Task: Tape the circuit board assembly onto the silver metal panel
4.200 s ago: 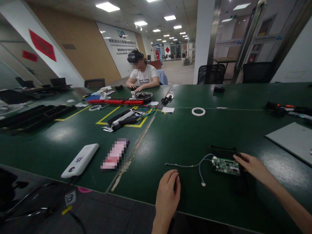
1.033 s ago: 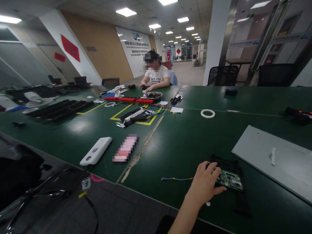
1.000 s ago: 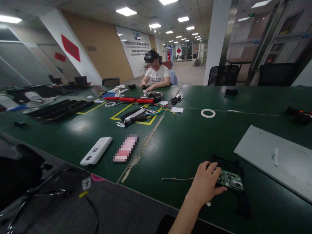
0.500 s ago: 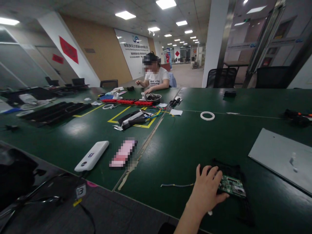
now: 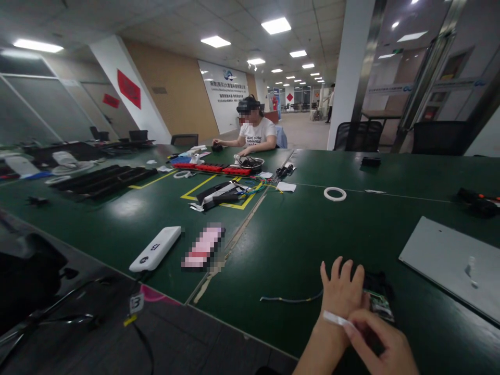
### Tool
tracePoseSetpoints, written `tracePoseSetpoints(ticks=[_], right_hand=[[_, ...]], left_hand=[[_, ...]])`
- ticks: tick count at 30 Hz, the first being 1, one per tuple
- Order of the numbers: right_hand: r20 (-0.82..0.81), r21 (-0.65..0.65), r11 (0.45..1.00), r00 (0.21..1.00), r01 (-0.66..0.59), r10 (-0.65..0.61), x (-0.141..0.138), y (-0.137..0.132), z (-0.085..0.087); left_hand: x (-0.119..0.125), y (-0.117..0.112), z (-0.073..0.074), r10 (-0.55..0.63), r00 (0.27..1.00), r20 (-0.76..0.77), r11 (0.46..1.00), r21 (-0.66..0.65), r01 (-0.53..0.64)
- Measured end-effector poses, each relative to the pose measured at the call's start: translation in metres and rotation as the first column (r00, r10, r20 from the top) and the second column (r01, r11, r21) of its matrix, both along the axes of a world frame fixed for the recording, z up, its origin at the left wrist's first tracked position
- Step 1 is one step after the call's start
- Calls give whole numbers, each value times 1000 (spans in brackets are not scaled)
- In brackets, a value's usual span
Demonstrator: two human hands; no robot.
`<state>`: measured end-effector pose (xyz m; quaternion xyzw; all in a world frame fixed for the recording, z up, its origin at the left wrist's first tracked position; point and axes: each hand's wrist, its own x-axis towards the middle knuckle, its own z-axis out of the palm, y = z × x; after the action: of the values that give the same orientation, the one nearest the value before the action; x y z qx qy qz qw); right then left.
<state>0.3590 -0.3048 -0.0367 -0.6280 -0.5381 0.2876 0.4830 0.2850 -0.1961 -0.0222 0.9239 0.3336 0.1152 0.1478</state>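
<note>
Black trays [image 5: 101, 179]: lie in a row on the far left of the green counter [image 5: 312, 229].
White power bank [image 5: 156, 248]: flat near the counter's front edge, with a blurred pink item [image 5: 203, 246] just to its right.
Co-worker [image 5: 255, 135]: sits at the far side, both hands on the counter behind a line of red strips [image 5: 211, 167].
Thin wire [image 5: 289, 300]: lies on the counter and runs right, under the left hand.
Left hand [image 5: 342, 291]: palm down, fingers spread and released, pressing on the left part of the circuit board.
White tape ring [image 5: 335, 194]: flat on the counter, well beyond the hands.
White strip [image 5: 336, 319]: lies across the left wrist, one end pinched by the right hand.
Circuit board [image 5: 380, 307]: green, on a black holder near the front edge; only its right end shows past the left hand.
Right hand [image 5: 385, 344]: at the lower edge, fingertips closed on the white strip.
Grey panel [image 5: 449, 260]: flat at the right, apart from the board.
</note>
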Motion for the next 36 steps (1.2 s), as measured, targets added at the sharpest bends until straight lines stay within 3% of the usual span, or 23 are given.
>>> tracePoseSetpoints(ticks=[3, 6, 9, 11, 12, 13, 14, 15, 16, 17, 18, 21, 24, 27, 29, 31, 33, 35, 36], right_hand=[[54, 19, 997, 996, -75, 73, -22, 13, -5], [64, 7, 991, 989, -131, 130, -24, 14, -1], [15, 27, 997, 997, -73, 73, -15, 10, 5], [-32, 46, 998, 999, 36, -35, -4, 8, 11], [-45, 54, 993, 993, 109, -107, 2, 7, 14], [-44, 57, 984, 985, 169, -166, 7, 7, 18], [-30, 61, 977, 978, 206, -204, 12, 7, 21], [-8, 68, 974, 976, 217, -217, 15, 7, 24], [22, 78, 975, 978, 206, -209, 17, 8, 26], [57, 92, 979, 981, 181, -187, 18, 8, 27], [96, 104, 983, 982, 151, -161, 17, 8, 27], [221, 135, 984, 965, 115, -143, 11, 6, 21], [357, 232, 968, 918, 92, -172, 7, 4, 13], [488, 268, 963, 865, -17, -121, 10, 4, 7], [456, 234, 971, 888, -56, -59, 13, 6, 5], [221, 184, 982, 975, -44, 2, 14, 8, 6], [-191, 109, 992, 979, -56, 77, 13, 10, 11], [-549, 55, 991, 825, -121, 131, 11, 11, 21], [-650, 45, 987, 746, -157, 148, 11, 10, 27]], left_hand=[[-4, 8, 3, 72, 997, 22, 997, -1, -72], [-11, 15, 8, 100, 993, 57, 994, -42, -98], [-18, 18, 15, 82, 970, 230, 985, -166, -44], [-24, 18, 20, 148, 890, 431, 935, -356, 17], [-28, 18, 24, 213, 836, 505, 865, -496, 80], [-32, 18, 27, 275, 798, 536, 747, -642, 174], [-36, 17, 30, 303, 787, 537, 587, -756, 290], [-40, 16, 34, 304, 792, 529, 431, -818, 381], [-44, 14, 37, 287, 803, 522, 317, -843, 434], [-47, 11, 40, 266, 815, 514, 267, -852, 450], [-49, 9, 43, 256, 826, 502, 275, -857, 435], [-49, 0, 49, 321, 833, 450, 425, -855, 298], [-43, -5, 49, 425, 791, 440, 526, -831, 180], [-40, -7, 47, 542, 681, 493, 585, -803, 116], [-40, -7, 47, 611, 585, 532, 595, -797, 103], [-41, -6, 49, 622, 567, 541, 580, -804, 131], [-43, -5, 50, 569, 628, 530, 555, -812, 182], [-44, -4, 50, 498, 693, 522, 559, -804, 204], [-45, -3, 50, 469, 715, 519, 577, -792, 196]])
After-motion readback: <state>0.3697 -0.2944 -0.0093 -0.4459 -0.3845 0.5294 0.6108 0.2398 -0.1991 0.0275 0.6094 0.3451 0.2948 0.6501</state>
